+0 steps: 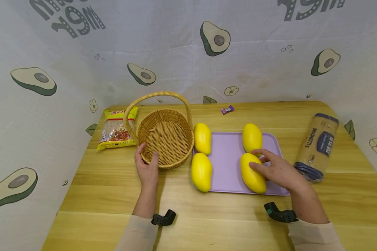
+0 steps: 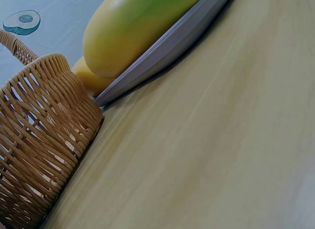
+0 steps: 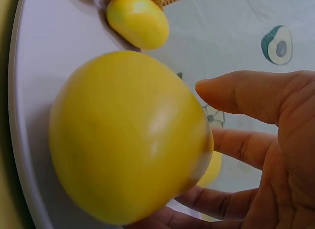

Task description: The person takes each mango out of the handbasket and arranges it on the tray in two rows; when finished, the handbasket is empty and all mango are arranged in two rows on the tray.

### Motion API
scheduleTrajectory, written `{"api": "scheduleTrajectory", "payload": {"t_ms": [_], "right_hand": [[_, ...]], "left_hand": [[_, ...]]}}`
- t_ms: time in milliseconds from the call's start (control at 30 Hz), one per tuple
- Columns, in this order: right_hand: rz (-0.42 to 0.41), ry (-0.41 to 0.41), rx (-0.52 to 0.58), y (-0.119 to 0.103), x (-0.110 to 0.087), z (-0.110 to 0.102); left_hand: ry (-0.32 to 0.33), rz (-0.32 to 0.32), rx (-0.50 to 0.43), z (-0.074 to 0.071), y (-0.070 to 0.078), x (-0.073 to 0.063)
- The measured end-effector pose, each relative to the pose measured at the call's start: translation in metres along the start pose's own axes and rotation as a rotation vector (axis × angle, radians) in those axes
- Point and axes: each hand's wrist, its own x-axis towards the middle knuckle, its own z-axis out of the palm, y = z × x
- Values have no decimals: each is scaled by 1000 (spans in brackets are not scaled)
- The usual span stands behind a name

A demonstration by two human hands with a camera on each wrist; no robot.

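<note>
Four-sided spread of yellow mangoes: two stand on the left of the lilac tray (image 1: 226, 157), an upper mango (image 1: 202, 138) and a lower mango (image 1: 201, 172). On the tray's right lie a far mango (image 1: 252, 137) and a near mango (image 1: 251, 176). My right hand (image 1: 278, 170) is curled around the near mango; the right wrist view shows the thumb close to its surface and fingers behind it. My left hand (image 1: 147, 170) touches the near left rim of the wicker basket (image 1: 164, 139), thumb and fingers spread. Its fingers are mostly hidden in the left wrist view.
A yellow food packet (image 1: 117, 129) lies left of the basket, whose handle (image 1: 158, 93) arches above it. A small purple candy (image 1: 227, 109) is near the back edge. A spaghetti pack (image 1: 317, 146) lies right of the tray.
</note>
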Motion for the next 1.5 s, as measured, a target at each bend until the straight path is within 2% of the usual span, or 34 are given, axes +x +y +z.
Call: {"api": "scheduleTrajectory", "payload": {"t_ms": [767,1300,1500], "right_hand": [[46,-4,25,5,-5,-2],[81,40,-14,6,-6,5],[89,98,-67,1,-9,8]], "left_hand": [[-10,7,11,-1,-2,3],[-29,-27,16,0,-3,5],[-5,-20,28,-3,6,5]]}}
